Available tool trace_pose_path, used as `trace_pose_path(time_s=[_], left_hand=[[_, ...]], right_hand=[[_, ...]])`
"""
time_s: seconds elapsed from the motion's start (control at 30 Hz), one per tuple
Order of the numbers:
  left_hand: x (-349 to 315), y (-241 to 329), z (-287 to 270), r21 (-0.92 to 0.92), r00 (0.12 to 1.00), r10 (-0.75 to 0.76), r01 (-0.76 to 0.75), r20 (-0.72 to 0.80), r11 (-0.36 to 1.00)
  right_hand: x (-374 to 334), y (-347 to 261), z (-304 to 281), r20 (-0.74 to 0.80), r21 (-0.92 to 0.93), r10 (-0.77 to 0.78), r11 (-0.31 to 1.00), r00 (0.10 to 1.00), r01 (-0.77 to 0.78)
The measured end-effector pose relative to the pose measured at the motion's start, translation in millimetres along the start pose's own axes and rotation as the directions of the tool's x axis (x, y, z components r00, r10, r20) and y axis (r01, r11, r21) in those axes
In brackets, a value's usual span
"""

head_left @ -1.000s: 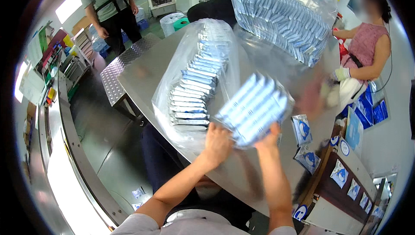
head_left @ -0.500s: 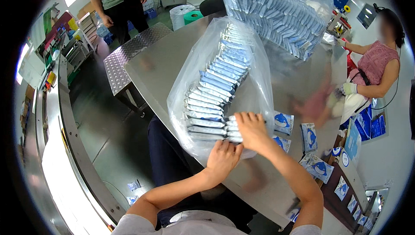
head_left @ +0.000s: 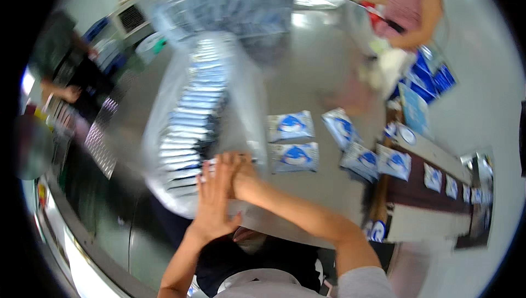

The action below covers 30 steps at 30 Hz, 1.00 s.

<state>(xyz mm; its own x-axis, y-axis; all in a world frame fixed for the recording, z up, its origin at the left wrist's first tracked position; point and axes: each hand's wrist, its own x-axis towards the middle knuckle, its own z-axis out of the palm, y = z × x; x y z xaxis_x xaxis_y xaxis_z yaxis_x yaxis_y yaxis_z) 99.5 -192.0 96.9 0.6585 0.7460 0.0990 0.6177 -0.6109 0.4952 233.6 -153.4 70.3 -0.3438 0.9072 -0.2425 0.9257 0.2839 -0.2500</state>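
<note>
A row of packets (head_left: 189,117) is stacked in a plastic bag (head_left: 241,95) on the table (head_left: 312,78); loose packets (head_left: 291,142) are laid to its right.

- Stack of packets, raised in both hands a second ago, now lies inside the clear bag (head_left: 192,128).
- Left hand (head_left: 212,202) and right hand (head_left: 236,173) now pressed together at the bag's near end.
</note>
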Motion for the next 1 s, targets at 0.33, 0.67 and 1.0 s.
trace_pose_path(time_s=[0.33,0.67,1.0], left_hand=[[55,-29,5,0.089,0.996,0.025,-0.032,0.083,0.995],[48,12,6,0.041,0.974,-0.012,0.022,-0.226,0.999],[18,65,44,-0.165,0.975,0.083,-0.119,-0.205,0.979]], right_hand=[[-133,20,24,-0.670,0.230,0.049,0.962,0.740,0.144],[-380,256,-52,-0.581,0.327,0.502,0.865,0.641,-0.381],[-504,418,-75,-0.226,0.369,0.653,0.744,0.723,-0.557]])
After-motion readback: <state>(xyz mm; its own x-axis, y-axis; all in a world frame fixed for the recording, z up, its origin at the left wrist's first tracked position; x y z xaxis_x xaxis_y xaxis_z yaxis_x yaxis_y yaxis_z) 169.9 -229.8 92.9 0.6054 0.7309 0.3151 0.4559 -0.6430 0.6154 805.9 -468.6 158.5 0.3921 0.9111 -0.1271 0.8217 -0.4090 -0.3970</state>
